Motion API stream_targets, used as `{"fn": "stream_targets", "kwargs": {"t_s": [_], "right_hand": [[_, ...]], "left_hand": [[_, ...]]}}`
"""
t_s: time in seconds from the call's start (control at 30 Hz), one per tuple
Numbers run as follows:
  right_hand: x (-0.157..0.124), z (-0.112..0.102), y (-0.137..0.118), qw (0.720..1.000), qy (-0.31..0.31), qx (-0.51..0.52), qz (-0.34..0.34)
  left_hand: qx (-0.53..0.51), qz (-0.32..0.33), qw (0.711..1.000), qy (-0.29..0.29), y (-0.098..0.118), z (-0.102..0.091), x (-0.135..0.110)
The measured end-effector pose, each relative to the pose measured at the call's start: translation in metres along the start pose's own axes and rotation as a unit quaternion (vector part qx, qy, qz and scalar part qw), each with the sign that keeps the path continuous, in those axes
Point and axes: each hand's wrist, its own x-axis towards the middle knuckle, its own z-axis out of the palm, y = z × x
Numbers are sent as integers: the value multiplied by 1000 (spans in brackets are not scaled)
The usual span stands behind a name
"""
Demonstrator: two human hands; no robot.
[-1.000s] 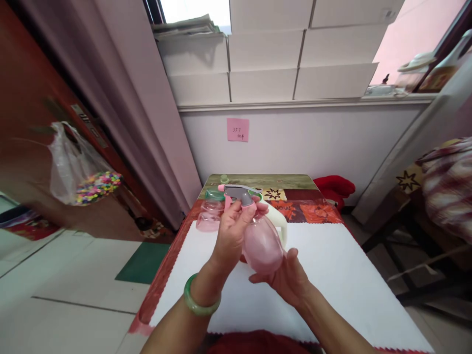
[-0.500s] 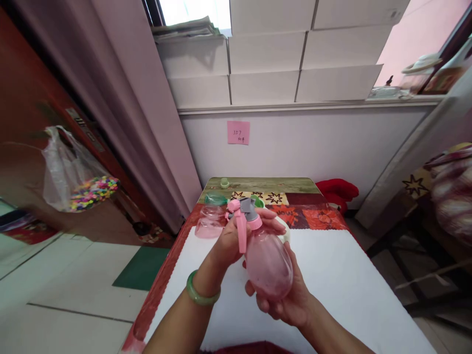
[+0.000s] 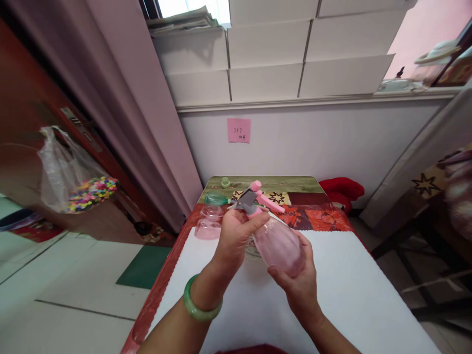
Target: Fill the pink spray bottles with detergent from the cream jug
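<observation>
The fingers of your left hand (image 3: 236, 233) are wrapped around the neck of a rounded, see-through pink plastic spray bottle (image 3: 279, 246), while those of your right hand (image 3: 300, 282) cup its base. You hold it above the white scallop-edged sheet (image 3: 346, 290), tilted, its head to the far left and its base to the near right. Half a second ago the pink trigger (image 3: 271, 202) hung toward the near side; you have turned the bottle, and it now points right. Your bottle's body looks cloudy and its spray head (image 3: 246, 198) grey and pink. Beyond your left hand, at the table's left, are a clear pink container (image 3: 207, 230) and a clear green one (image 3: 216, 198). On the far wall, a square pink paper note (image 3: 239, 131) reads "357" above smaller handwriting you can't make out.
</observation>
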Motion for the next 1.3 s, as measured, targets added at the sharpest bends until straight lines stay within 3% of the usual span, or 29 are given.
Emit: {"fn": "stream_targets", "kwargs": {"t_s": [0.17,0.23,0.43,0.57,0.7,0.83,1.03,1.17,1.3], "right_hand": [[1,-4,1,995,-75,66,32],[2,-6,-1,993,-85,73,37],[2,-12,0,999,-26,-12,-27],[1,-17,3,996,2,-62,-60],[2,-24,3,995,13,-86,-56],[9,-35,1,991,24,-118,-52],[42,-54,-10,971,42,-211,-99],[67,-56,-29,955,9,-259,-144],[83,-51,-46,942,-55,-294,-155]], "left_hand": [[-29,-8,994,-110,2,-4,0],[-59,-28,990,-121,1,-7,0],[-64,8,998,18,-6,1,2],[-48,73,994,57,-3,10,4],[-50,78,992,84,6,5,8],[-98,91,984,119,20,-17,13],[-161,114,957,214,36,-72,15],[-205,82,946,236,26,-105,8],[-228,21,942,246,9,-122,-4]]}}
